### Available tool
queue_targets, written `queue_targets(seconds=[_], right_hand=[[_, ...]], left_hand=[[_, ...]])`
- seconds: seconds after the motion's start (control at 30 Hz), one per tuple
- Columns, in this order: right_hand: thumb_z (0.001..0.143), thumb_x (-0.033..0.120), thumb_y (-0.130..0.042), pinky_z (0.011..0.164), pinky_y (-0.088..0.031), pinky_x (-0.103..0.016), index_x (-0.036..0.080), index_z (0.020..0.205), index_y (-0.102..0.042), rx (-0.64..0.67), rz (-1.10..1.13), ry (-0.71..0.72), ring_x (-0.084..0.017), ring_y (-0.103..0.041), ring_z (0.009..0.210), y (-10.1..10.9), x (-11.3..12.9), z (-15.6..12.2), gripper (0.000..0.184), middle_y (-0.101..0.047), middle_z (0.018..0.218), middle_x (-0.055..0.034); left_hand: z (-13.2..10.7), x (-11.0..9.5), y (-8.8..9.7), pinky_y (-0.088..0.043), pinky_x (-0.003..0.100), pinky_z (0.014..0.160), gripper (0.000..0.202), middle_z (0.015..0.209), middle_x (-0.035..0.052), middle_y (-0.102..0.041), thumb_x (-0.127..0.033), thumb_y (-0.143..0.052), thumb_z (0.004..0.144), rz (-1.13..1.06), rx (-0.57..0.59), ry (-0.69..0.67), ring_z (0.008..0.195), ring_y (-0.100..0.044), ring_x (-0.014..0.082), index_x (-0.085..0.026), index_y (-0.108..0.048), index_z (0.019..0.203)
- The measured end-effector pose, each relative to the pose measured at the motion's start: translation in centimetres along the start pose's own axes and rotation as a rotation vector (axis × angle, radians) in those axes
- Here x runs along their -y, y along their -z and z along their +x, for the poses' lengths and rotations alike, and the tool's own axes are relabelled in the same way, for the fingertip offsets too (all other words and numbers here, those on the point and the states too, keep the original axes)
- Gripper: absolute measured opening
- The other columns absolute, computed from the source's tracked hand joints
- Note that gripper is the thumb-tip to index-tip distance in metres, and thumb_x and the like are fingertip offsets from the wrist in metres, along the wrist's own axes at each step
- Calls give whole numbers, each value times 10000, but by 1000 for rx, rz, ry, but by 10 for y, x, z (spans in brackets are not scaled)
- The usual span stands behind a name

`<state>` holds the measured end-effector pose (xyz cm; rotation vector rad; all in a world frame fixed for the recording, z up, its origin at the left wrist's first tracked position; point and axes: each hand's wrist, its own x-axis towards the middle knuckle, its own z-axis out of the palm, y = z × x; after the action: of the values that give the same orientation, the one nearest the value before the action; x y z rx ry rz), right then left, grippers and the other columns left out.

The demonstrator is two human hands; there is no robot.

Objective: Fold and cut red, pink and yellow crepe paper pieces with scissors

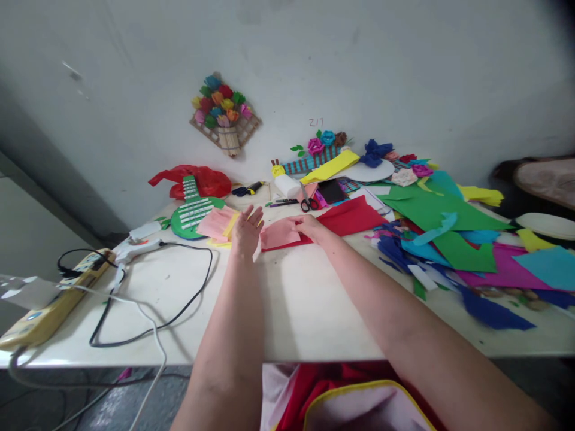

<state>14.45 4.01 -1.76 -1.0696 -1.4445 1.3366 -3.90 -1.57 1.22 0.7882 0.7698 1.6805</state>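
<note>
My right hand [314, 228] pinches the edge of a small pink paper piece [279, 234], which lies over a long red paper strip [353, 216]. To the left of that piece, my left hand [247, 233] is open, palm turned up and fingers spread. Just beyond its left side lies a stack of pink paper [217, 222] with a yellow strip [232, 224] along it. A green guitar-shaped craft [194, 209] with white bars rests behind this stack. Black-handled scissors [309, 203] lie behind the red strip.
At left are a yellow power strip [78, 287], a white glue gun [137, 250] and loose cables. Coloured paper scraps [453, 227] are heaped at right. Pliers [249, 189] and a red plastic bag [209, 179] lie at the back. A flower craft [227, 114] hangs on the wall.
</note>
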Motion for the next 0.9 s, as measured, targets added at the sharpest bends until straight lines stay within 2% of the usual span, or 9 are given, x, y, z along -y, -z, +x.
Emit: queue_targets(seconds=[0.1,0.2,0.37,0.5,0.6,0.73,0.83,0.9], right_hand=[[578,-15,-579,840,-461,-297,154,958,-690,6,-17,6,-128,-619,773,1,-1,2,430,-703,841,-16],[569,-16,-580,867,-444,-296,158,951,-690,3,-38,20,-136,-612,862,2,-2,2,434,-693,935,-35],[560,-28,-571,886,-427,-298,161,959,-688,7,-66,44,-136,-602,896,2,0,0,456,-679,999,-47],[575,-37,-545,865,-439,-305,145,1013,-668,18,-81,17,-126,-610,821,1,0,0,490,-681,982,-56],[579,-37,-545,856,-441,-296,153,1016,-667,16,-76,25,-120,-605,811,0,0,0,492,-685,959,-44],[594,-36,-531,827,-451,-298,135,1061,-646,26,-109,29,-109,-592,735,0,2,-1,510,-682,959,-54],[600,-33,-530,805,-457,-289,129,1082,-636,29,-134,25,-105,-584,691,0,2,-2,519,-687,921,-52],[603,-28,-534,791,-462,-282,130,1100,-627,33,-144,19,-104,-583,678,1,2,-1,530,-689,899,-48]], left_hand=[[-1,0,1,-443,325,801,343,1141,114,-598,-391,-446,775,87,-80,-26,997,-570,192,-190,-568,1025],[-1,1,1,-455,274,669,329,963,104,-651,-307,-584,673,319,-225,-101,827,-600,174,-171,-580,972],[0,5,2,-416,236,511,312,707,46,-613,-161,-559,626,624,-389,-97,550,-554,125,-147,-581,937],[4,8,9,-420,259,510,290,683,38,-600,-146,-558,615,758,-447,-81,529,-565,148,-166,-582,903],[6,8,14,-423,270,562,245,659,30,-602,-123,-595,571,919,-491,-120,594,-590,179,-192,-594,807],[4,7,12,-423,283,646,211,568,1,-562,-65,-616,525,913,-540,-160,650,-595,193,-202,-588,684],[3,7,10,-427,293,637,222,481,-24,-509,-27,-612,513,832,-528,-138,573,-579,185,-196,-583,655],[3,8,9,-433,294,596,233,459,-30,-501,-28,-608,528,810,-514,-103,510,-565,175,-188,-596,698]])
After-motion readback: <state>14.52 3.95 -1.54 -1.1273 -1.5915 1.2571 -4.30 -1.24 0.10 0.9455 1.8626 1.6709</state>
